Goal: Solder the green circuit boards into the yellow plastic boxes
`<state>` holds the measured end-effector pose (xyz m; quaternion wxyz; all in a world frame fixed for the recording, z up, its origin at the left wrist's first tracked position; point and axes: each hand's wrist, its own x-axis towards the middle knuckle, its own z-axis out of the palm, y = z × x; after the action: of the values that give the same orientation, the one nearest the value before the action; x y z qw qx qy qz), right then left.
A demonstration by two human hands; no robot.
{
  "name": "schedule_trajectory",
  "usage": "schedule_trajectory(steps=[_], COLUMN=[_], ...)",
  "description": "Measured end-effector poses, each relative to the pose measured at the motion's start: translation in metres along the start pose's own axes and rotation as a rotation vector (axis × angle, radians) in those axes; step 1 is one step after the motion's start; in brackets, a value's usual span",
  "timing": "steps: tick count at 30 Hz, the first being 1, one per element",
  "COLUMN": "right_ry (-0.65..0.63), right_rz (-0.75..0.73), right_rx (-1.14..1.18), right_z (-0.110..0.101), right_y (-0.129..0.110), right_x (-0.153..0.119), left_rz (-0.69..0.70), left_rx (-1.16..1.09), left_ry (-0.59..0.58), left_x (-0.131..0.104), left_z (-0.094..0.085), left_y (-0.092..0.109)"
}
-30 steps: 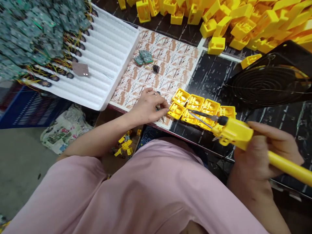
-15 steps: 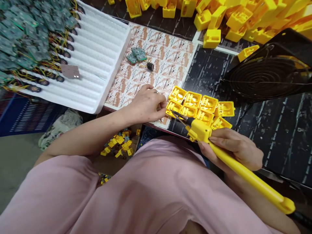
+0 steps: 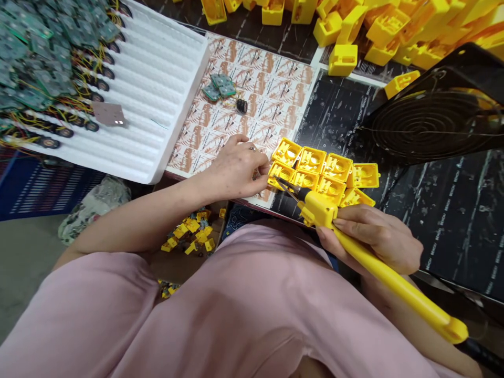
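Note:
Several small open yellow plastic cases (image 3: 336, 167) stand in two rows on the black mat, with metal parts visible inside. My right hand (image 3: 380, 236) is wrapped round the long yellow handle of a soldering iron (image 3: 318, 207), which has a thin metal tube beside its dark tip. That tip reaches into the front-left case (image 3: 281, 173). My left hand (image 3: 242, 167) rests on the patterned sheet, fingers curled and thumb against the left edge of that same case. Its fingertips are partly hidden, so what lies between them is hard to see.
A white ribbed foam tray (image 3: 157, 79) holds a heap of green circuit boards (image 3: 43, 58) with wires. Two or three boards (image 3: 220, 85) lie loose on the patterned sheet. A black fan (image 3: 425, 121) stands at right, below piled yellow housings (image 3: 394, 26). A box of yellow parts (image 3: 192, 231) sits below.
My right hand and the soldering iron have shifted slightly left, the tip staying at the front-left case. My left hand and the cases look unmoved.

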<state>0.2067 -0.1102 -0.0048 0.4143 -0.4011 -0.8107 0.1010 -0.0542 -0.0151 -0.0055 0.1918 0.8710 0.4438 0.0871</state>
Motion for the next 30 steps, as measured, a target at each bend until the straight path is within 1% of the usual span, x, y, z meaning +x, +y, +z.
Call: schedule_trajectory(steps=[3, 6, 7, 9, 10, 13, 16, 19, 22, 27, 30], right_ry=[-0.007, -0.031, -0.041, -0.033, -0.006, 0.076, 0.107, 0.140, 0.131, 0.181, 0.166], right_rz=[0.015, -0.049, -0.042, 0.000, 0.022, 0.162, 0.299, 0.342, 0.414, 0.399, 0.381], right_rx=[-0.002, 0.015, 0.017, 0.028, 0.031, 0.005, 0.011, -0.042, -0.089, -0.048, -0.082], right_z=[-0.001, -0.003, -0.005, -0.010, -0.013, -0.018, -0.017, -0.015, -0.014, -0.011, -0.009], right_y=[0.000, 0.002, 0.002, 0.001, -0.001, -0.008, -0.013, -0.014, -0.012, -0.009, -0.008], right_x=[0.001, 0.004, 0.005, 0.006, 0.006, 0.004, 0.001, -0.002, -0.004, -0.008, -0.009], left_rz=[0.011, 0.013, 0.013, 0.013, 0.013, 0.015, 0.018, 0.021, 0.025, 0.027, 0.026], left_rx=[-0.007, -0.010, -0.008, -0.004, -0.004, -0.002, 0.008, 0.014, 0.024, 0.061, 0.083], left_ry=[-0.001, 0.001, 0.000, -0.006, -0.009, -0.020, -0.022, -0.020, -0.034, -0.032, -0.014], left_x=[0.000, 0.001, 0.001, 0.002, 0.002, 0.002, 0.003, 0.003, 0.004, 0.003, -0.001], left_z=[0.000, 0.000, 0.000, 0.000, 0.000, 0.000, 0.000, 0.000, 0.000, 0.000, -0.001], left_y=[0.000, -0.001, -0.001, -0.001, -0.001, -0.001, 0.000, 0.000, 0.000, 0.001, -0.002])
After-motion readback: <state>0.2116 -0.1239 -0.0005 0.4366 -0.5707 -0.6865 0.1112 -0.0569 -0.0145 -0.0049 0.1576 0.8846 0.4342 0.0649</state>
